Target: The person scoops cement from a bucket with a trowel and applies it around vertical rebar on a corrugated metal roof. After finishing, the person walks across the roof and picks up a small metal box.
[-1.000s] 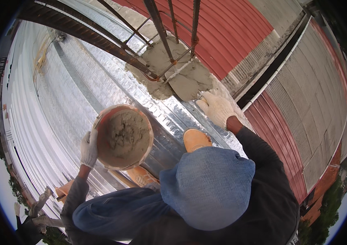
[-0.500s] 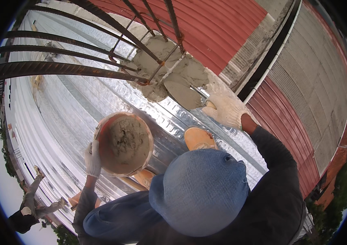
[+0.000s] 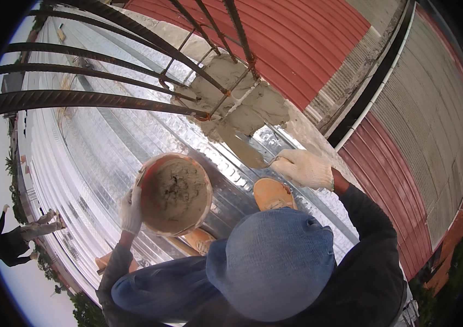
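My right hand (image 3: 303,168), in a pale knit glove, is closed round the handle of a trowel (image 3: 242,150). The trowel's blade is smeared with grey mortar, and its far end reaches the near edge of the wet mortar (image 3: 242,92) at the foot of the rebar. My gloved left hand (image 3: 131,210) grips the left rim of an orange bucket (image 3: 208,192), tilted toward me. Grey mortar (image 3: 176,191) fills much of the bucket. Part of the left hand's fingers is hidden behind the bucket wall.
Rusty rebar rods (image 3: 95,100) rise on the far left, tied with thinner bars. Shiny corrugated metal decking (image 3: 95,158) lies under me. Red roofing (image 3: 291,38) and a dark gutter gap (image 3: 370,82) lie beyond. Another person (image 3: 19,240) stands at the far left.
My right hand has drawn the trowel back toward me, off the mortar's middle to its near edge. The bucket stays in my left hand. The other person has changed posture.
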### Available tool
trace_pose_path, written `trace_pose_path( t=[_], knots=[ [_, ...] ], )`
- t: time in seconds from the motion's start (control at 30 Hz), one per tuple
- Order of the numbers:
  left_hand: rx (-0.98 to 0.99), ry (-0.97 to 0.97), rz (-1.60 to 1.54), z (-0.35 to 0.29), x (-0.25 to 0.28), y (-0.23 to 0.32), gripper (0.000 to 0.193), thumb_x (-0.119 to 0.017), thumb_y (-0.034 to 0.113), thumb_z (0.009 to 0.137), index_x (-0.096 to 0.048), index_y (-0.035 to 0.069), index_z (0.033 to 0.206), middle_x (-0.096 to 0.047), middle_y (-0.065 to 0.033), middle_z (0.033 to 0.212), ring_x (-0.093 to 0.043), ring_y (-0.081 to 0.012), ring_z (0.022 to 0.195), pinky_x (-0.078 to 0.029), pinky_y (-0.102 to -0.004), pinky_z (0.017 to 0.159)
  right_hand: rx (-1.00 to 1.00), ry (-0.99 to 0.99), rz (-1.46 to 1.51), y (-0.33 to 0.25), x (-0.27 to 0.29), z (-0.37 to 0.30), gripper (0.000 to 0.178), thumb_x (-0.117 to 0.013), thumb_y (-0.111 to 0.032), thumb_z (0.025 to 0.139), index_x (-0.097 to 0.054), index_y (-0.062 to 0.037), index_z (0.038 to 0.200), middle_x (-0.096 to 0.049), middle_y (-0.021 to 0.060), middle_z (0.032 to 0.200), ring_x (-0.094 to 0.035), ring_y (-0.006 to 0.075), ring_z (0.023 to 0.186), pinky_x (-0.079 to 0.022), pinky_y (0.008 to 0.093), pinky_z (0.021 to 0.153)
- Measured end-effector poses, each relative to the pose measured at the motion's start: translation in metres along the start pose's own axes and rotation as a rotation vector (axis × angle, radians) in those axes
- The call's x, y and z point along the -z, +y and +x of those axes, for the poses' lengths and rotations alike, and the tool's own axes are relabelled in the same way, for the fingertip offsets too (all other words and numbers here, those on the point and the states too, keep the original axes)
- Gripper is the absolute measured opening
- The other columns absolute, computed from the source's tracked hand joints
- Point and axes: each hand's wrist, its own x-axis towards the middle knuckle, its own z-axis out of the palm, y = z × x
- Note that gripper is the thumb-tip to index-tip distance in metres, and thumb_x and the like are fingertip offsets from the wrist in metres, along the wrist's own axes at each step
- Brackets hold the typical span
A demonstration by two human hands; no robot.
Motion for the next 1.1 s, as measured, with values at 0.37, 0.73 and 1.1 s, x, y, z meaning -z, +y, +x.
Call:
trace_pose_path(
  t=[0.37, 0.73, 1.1],
  knots=[
    [-0.006, 0.01, -0.016, 0.003, -0.01, -0.005, 0.052, -0.066, 0.047, 0.119, -0.08, -0.003, 0.125, -0.075, 0.0011, 0.1, -0.063, -0.0065, 0.095, -0.054, -0.0296, 0.082, 0.086, 0.024, -0.038, 0.023, -0.022, -0.009, 0.053, -0.063, -0.046, 0.11, -0.075, 0.0048, 0.117, -0.079, 0.0203, 0.099, -0.08, 0.0314, 0.092, -0.06, 0.0452, 0.09],
    [0.064, 0.022, 0.049, -0.009, 0.001, 0.032, 0.068, -0.077, 0.066, 0.103, -0.083, -0.001, 0.113, -0.077, -0.0078, 0.095, -0.071, -0.0154, 0.09, -0.059, -0.0392, 0.079, 0.003, 0.003, -0.018, 0.019, -0.066, 0.03, 0.045, -0.075, -0.034, 0.101, -0.075, 0.0077, 0.115, -0.075, 0.016, 0.084, -0.074, 0.0214, 0.079, -0.058, 0.0407, 0.075],
    [-0.028, -0.033, -0.218, -0.031, -0.021, 0.046, 0.069, -0.072, 0.063, 0.104, -0.081, -0.004, 0.122, -0.081, -0.0129, 0.101, -0.077, -0.0213, 0.097, -0.06, -0.0415, 0.087, 0.169, -0.018, -0.415, -0.061, -0.062, 0.013, 0.039, -0.075, -0.032, 0.104, -0.074, -0.0003, 0.126, -0.08, 0.0234, 0.093, -0.081, 0.0399, 0.087, -0.061, 0.0494, 0.083]
  ],
)
